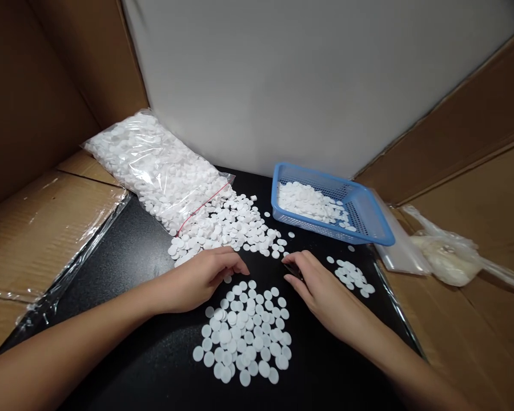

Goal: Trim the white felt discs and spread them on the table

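Two loose heaps of small white discs lie on the black table. The nearer heap (248, 331) spreads in front of me. My left hand (209, 277) hovers at its upper left edge, fingers loosely curved, with nothing visible in them; part of the fingers is hidden. To the upper right of that heap, my right hand (317, 285) has its thumb and fingers around a small dark, shiny object (294, 270), mostly covered, whose kind I cannot make out. Beyond both hands, the farther heap (231, 225) spills from the mouth of a clear zip bag (149, 165) packed with discs.
A blue perforated basket (338, 233) holds more discs at the back right. A small group of discs (353, 277) lies right of my right hand. Flat clear bags (400, 251) and a knotted plastic bag (448, 260) rest on the cardboard (488, 319). A pale wall (261, 85) stands behind.
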`<state>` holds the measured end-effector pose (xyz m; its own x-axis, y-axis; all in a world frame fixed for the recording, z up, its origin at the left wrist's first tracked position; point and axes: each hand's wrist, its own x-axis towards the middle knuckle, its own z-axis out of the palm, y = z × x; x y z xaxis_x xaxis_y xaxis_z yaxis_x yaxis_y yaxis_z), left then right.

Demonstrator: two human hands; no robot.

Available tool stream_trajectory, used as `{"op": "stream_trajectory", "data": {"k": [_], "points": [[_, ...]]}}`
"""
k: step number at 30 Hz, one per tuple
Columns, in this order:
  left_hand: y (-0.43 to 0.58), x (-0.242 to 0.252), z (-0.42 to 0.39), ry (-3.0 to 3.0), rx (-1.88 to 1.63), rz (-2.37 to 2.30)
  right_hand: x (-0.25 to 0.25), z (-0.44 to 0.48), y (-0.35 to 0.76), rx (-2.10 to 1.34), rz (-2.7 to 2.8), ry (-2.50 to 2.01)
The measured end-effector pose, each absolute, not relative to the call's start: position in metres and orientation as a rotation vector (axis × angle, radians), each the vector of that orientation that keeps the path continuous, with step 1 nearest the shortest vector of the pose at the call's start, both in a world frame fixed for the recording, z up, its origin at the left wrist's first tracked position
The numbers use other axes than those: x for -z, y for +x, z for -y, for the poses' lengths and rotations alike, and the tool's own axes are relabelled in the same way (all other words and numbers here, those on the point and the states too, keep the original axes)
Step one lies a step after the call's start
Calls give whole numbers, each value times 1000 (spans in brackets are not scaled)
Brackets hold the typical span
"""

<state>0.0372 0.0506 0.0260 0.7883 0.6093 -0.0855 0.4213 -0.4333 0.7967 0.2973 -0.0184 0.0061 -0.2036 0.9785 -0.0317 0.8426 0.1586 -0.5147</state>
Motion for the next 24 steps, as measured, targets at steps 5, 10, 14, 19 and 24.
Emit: {"op": "stream_trajectory", "data": {"k": [5,10,14,19,24], "points": [[40,-27,-51,1884,-305,-770,25,39,310,-211,2110,-1660],[36,-30,-60,1798,-498,-847,35,57,302,-40,2122,-1627],[33,-30,-64,1770,-562,-865,27,74,278,-198,2367,-1416],[35,-30,-62,1763,-596,-861,18,71,237,-373,2616,-1281],[36,-33,-56,1788,-607,-858,14,58,205,-440,2576,-1308]]}}
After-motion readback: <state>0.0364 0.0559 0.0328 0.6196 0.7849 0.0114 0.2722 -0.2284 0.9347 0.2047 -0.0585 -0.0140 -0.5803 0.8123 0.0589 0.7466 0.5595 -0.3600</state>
